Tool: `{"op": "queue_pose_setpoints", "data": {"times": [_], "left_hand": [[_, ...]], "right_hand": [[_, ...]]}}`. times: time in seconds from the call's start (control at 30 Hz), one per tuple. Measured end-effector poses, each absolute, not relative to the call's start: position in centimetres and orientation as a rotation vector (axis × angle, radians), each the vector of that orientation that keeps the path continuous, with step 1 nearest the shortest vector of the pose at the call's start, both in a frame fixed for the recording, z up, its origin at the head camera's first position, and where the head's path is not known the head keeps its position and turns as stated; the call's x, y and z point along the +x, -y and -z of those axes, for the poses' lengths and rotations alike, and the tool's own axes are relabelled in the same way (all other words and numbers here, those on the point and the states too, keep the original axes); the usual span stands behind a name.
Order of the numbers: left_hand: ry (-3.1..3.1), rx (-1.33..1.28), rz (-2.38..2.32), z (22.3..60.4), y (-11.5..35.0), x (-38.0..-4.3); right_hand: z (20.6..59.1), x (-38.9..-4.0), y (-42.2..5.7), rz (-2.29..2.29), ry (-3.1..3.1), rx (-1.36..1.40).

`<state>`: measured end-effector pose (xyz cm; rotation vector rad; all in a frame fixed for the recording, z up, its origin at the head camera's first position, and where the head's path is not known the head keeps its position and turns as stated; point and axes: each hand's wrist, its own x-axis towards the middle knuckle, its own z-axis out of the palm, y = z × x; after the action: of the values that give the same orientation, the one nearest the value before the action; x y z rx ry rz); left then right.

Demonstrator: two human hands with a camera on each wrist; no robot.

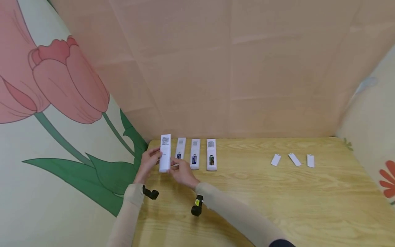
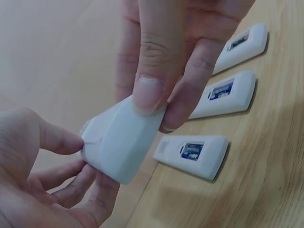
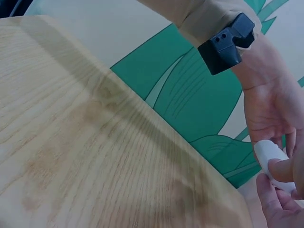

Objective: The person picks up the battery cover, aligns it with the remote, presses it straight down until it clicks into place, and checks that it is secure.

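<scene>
White remote (image 1: 165, 155): suspended | left edge: gripped by left hand (image 1: 148, 163) | near end: pinched by right hand (image 1: 183, 172), to whose left it is held | long axis: directed forward from both | uncovered remotes (image 1: 195, 148): lying nearer the right hand

Beige sleeves (image 1: 237, 211) meet black wrist cameras (image 1: 196, 210)

Wood-grain table (image 1: 262, 206) ran beneath. Creased tan sheet (image 1: 216, 68) stood along its far edge. Left wall (image 1: 61, 212) had pink tulips (image 1: 71, 79), green leaves (image 1: 77, 178); right wall (image 1: 370, 120) had red flower (image 1: 388, 176) near, green sprig (image 1: 348, 143) farther.
</scene>
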<state>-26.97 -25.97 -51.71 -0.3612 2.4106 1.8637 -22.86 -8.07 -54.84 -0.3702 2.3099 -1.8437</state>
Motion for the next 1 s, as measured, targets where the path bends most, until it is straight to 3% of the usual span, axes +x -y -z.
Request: {"op": "queue_pose_setpoints", "data": {"times": [1.0], "left_hand": [[-2.409,-0.482,-1.869,57.1,27.6,-29.0]], "right_hand": [[59.9,-24.0,10.4,1.797,-2.299,-0.306]]}}
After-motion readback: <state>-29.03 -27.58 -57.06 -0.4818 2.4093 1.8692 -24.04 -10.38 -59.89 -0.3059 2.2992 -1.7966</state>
